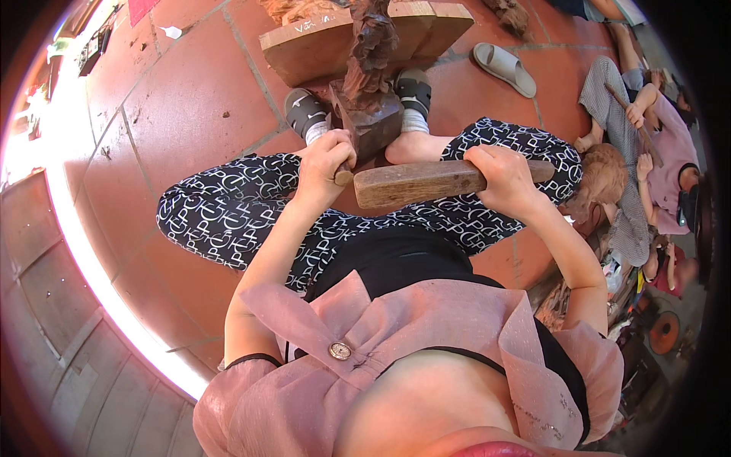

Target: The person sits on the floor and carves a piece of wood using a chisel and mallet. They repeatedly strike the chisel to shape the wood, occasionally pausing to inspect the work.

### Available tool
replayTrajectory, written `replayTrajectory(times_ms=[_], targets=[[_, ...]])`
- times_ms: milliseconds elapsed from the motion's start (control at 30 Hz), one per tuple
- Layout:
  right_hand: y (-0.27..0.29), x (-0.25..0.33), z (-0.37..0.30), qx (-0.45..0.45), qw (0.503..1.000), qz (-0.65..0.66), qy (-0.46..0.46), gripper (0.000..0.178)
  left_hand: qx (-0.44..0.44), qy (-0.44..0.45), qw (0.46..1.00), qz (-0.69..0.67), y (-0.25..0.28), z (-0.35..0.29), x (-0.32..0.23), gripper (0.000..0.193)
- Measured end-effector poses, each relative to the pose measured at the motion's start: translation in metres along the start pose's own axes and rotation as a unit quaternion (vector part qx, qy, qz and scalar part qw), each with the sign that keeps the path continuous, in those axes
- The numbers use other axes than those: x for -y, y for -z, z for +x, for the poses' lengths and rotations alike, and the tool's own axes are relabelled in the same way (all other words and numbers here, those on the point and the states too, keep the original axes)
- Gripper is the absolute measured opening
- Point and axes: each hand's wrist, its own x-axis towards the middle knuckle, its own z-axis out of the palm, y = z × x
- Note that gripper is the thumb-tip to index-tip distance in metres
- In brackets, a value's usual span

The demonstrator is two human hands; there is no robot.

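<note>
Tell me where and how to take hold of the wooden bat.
Probably best by its slimmer right-hand end, from the right, fingers wrapped around: the wooden bat lies lengthwise across the lap, broader toward the left hand. The right hand grips beside that end.

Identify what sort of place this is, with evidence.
Likely a wood-carving workshop: a dark carved wooden piece stands ahead, the right hand grips a flat wooden bat, and the left hand holds a wooden handle.
</note>
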Motion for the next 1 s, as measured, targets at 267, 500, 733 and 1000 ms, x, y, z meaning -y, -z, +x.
replayTrajectory(times_ms=[267, 500, 733, 1000], targets=[[-0.005, -0.002, 0.0, 0.004, 0.999, -0.006, 0.043, 0.034, 0.002, -0.021, 0.999, -0.043, -0.025, 0.019, -0.023, 0.017], [0.001, 0.001, 0.0, -0.033, 0.997, 0.026, 0.061, 0.033, -0.015, -0.016, 0.998, -0.066, -0.033, 0.017, -0.018, 0.017], [-0.001, 0.005, 0.005, -0.029, 0.996, 0.038, 0.075, 0.033, -0.041, -0.009, 0.997, -0.071, -0.035, 0.015, -0.016, 0.015], [-0.003, 0.005, 0.011, -0.048, 0.99, 0.061, 0.121, 0.034, -0.074, 0.021, 0.987, -0.138, -0.028, 0.019, 0.0, 0.023]])
